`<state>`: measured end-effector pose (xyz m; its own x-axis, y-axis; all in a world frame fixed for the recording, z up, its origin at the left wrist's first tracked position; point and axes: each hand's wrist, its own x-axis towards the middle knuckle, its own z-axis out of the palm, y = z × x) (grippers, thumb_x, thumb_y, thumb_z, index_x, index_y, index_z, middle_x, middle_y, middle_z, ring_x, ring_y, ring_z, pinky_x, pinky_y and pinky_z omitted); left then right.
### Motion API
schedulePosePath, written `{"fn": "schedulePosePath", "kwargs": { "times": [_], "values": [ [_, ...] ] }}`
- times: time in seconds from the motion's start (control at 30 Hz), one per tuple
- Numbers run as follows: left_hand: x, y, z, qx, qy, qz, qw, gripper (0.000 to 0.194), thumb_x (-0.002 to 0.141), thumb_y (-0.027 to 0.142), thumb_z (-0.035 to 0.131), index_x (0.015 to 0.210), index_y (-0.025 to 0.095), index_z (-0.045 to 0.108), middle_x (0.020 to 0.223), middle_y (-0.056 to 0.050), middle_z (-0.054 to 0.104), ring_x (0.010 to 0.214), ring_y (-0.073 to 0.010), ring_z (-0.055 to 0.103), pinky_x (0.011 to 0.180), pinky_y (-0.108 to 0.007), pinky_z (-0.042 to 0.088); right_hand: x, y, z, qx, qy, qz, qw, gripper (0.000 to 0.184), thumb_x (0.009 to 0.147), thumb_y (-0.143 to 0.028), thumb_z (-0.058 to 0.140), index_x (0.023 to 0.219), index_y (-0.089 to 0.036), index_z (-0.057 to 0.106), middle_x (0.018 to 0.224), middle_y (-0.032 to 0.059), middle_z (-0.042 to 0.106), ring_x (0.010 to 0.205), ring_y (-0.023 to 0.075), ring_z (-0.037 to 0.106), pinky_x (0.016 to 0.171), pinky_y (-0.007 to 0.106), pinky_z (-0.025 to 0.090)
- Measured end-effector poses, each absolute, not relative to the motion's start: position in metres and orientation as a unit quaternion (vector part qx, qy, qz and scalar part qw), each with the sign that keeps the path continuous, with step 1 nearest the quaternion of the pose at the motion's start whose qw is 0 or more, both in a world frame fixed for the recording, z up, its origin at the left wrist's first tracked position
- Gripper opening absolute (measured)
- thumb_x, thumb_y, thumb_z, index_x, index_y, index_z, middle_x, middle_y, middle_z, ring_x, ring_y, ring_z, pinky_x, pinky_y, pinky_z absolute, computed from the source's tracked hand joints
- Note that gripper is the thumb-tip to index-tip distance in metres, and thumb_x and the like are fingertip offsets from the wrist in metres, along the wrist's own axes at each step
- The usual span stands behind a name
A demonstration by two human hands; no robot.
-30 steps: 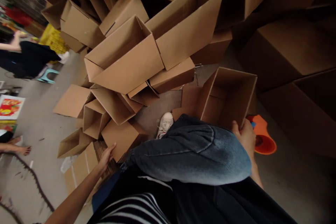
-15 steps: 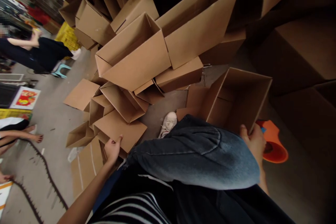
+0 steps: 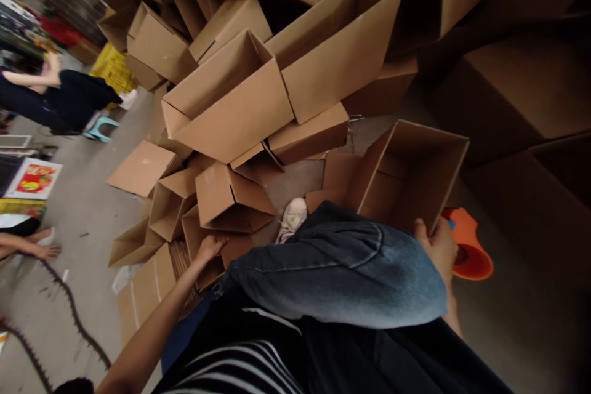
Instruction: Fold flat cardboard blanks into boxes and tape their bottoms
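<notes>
My left hand (image 3: 212, 247) is closed at the edge of an open cardboard box (image 3: 192, 228), low in the pile to my left; its fingertips are partly hidden. Just beyond it a tilted box (image 3: 235, 197) lies with its opening facing me. With thumb and fingers, my right hand (image 3: 438, 249) grips the near rim of a larger open box (image 3: 410, 178), which stands beyond my raised knee. An orange tool with a round opening (image 3: 473, 255), resembling a tape dispenser, sits against the outer side of that hand; whether the hand also holds it I cannot tell.
Many open boxes (image 3: 231, 98) are heaped ahead. Flat cardboard (image 3: 148, 289) lies at left beside my arm. Dark boxes (image 3: 508, 92) stand at right. At far left are a seated person (image 3: 78, 95), a blue stool (image 3: 101, 128), a yellow crate (image 3: 115, 68) and another person's hand (image 3: 48, 251).
The box ahead of my left hand has tipped and turned, and the flat panel under that hand is gone from there. My left hand has shifted slightly right. My right hand keeps its hold.
</notes>
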<state>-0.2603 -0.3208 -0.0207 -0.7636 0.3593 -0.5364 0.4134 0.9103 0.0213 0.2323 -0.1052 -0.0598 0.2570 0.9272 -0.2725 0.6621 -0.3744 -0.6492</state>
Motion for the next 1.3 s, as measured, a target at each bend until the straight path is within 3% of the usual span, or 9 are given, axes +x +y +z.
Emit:
{"fn": "schedulePosePath", "kwargs": {
  "times": [0.17, 0.27, 0.47, 0.57, 0.7, 0.9, 0.97, 1.13, 1.3],
  "values": [
    [-0.262, -0.322, -0.018, 0.262, 0.931, -0.074, 0.243, 0.025, 0.078, 0.015, 0.065, 0.103, 0.014, 0.070, 0.108, -0.013, 0.076, 0.109, -0.0281, 0.069, 0.079, -0.027, 0.057, 0.233, -0.105, -0.061, -0.764, -0.516, 0.320, 0.218, 0.053, 0.078, -0.051, 0.034, 0.108, -0.016, 0.060, 0.096, 0.0165, 0.066, 0.081, 0.0286, 0.058, 0.071, 0.038, 0.041],
    [-0.261, -0.321, -0.013, 0.257, 0.932, -0.113, 0.230, 0.031, 0.079, 0.027, 0.067, 0.106, 0.012, 0.070, 0.112, -0.020, 0.073, 0.113, -0.0365, 0.067, 0.087, -0.037, 0.054, 0.234, -0.105, -0.060, -0.760, -0.519, 0.326, 0.216, 0.053, 0.080, -0.051, 0.034, 0.111, -0.015, 0.059, 0.098, 0.0176, 0.066, 0.085, 0.0301, 0.059, 0.072, 0.038, 0.041],
    [-0.233, -0.318, -0.012, 0.336, 0.908, -0.236, 0.088, 0.109, 0.057, 0.069, 0.075, 0.135, -0.003, 0.048, 0.138, -0.035, 0.050, 0.134, -0.0477, 0.045, 0.102, -0.050, 0.042, 0.233, -0.108, -0.058, -0.758, -0.524, 0.320, 0.219, 0.054, 0.081, -0.050, 0.034, 0.112, -0.014, 0.059, 0.099, 0.0170, 0.066, 0.086, 0.0302, 0.059, 0.072, 0.037, 0.039],
    [-0.222, -0.312, -0.020, 0.384, 0.907, -0.167, 0.045, 0.093, 0.071, 0.073, 0.060, 0.125, -0.003, 0.058, 0.138, -0.034, 0.050, 0.136, -0.0478, 0.039, 0.108, -0.051, 0.036, 0.233, -0.109, -0.058, -0.756, -0.522, 0.320, 0.230, 0.051, 0.082, -0.049, 0.034, 0.110, -0.015, 0.059, 0.098, 0.0158, 0.065, 0.085, 0.0289, 0.058, 0.072, 0.037, 0.039],
    [-0.234, -0.302, -0.022, 0.373, 0.928, -0.009, 0.000, 0.059, 0.094, 0.047, 0.032, 0.113, 0.004, 0.068, 0.120, -0.025, 0.066, 0.123, -0.0360, 0.055, 0.105, -0.044, 0.040, 0.233, -0.109, -0.057, -0.752, -0.528, 0.316, 0.237, 0.051, 0.082, -0.050, 0.032, 0.107, -0.016, 0.059, 0.095, 0.0152, 0.064, 0.083, 0.0278, 0.057, 0.071, 0.036, 0.038],
    [-0.296, -0.290, 0.031, 0.339, 0.937, -0.021, -0.081, 0.058, 0.094, 0.040, 0.025, 0.101, 0.006, 0.071, 0.113, -0.026, 0.067, 0.117, -0.0378, 0.056, 0.104, -0.048, 0.041, 0.234, -0.108, -0.056, -0.758, -0.522, 0.322, 0.221, 0.054, 0.080, -0.050, 0.031, 0.110, -0.015, 0.059, 0.100, 0.0175, 0.065, 0.087, 0.0300, 0.058, 0.073, 0.038, 0.040],
    [-0.315, -0.280, 0.047, 0.346, 0.935, -0.077, -0.023, 0.059, 0.096, 0.041, 0.022, 0.103, 0.006, 0.070, 0.117, -0.026, 0.067, 0.119, -0.0379, 0.057, 0.100, -0.045, 0.044, 0.233, -0.108, -0.056, -0.761, -0.518, 0.322, 0.220, 0.054, 0.079, -0.051, 0.031, 0.109, -0.015, 0.059, 0.099, 0.0172, 0.065, 0.086, 0.0300, 0.058, 0.073, 0.038, 0.040],
    [-0.339, -0.246, 0.042, 0.333, 0.919, -0.152, 0.144, 0.049, 0.091, 0.049, 0.044, 0.063, 0.016, 0.066, 0.083, -0.019, 0.074, 0.091, -0.0350, 0.071, 0.075, -0.034, 0.052, 0.233, -0.109, -0.052, -0.760, -0.519, 0.323, 0.220, 0.054, 0.080, -0.050, 0.032, 0.110, -0.015, 0.059, 0.099, 0.0179, 0.066, 0.085, 0.0302, 0.058, 0.072, 0.038, 0.040],
    [-0.340, -0.229, 0.018, 0.323, 0.914, -0.177, 0.171, 0.030, 0.080, 0.047, 0.063, 0.069, 0.019, 0.068, 0.085, -0.013, 0.075, 0.090, -0.0312, 0.072, 0.069, -0.030, 0.052, 0.234, -0.112, -0.049, -0.757, -0.513, 0.332, 0.233, 0.053, 0.081, -0.048, 0.034, 0.113, -0.014, 0.059, 0.100, 0.0182, 0.067, 0.086, 0.0298, 0.059, 0.073, 0.038, 0.041]
  ]
}}
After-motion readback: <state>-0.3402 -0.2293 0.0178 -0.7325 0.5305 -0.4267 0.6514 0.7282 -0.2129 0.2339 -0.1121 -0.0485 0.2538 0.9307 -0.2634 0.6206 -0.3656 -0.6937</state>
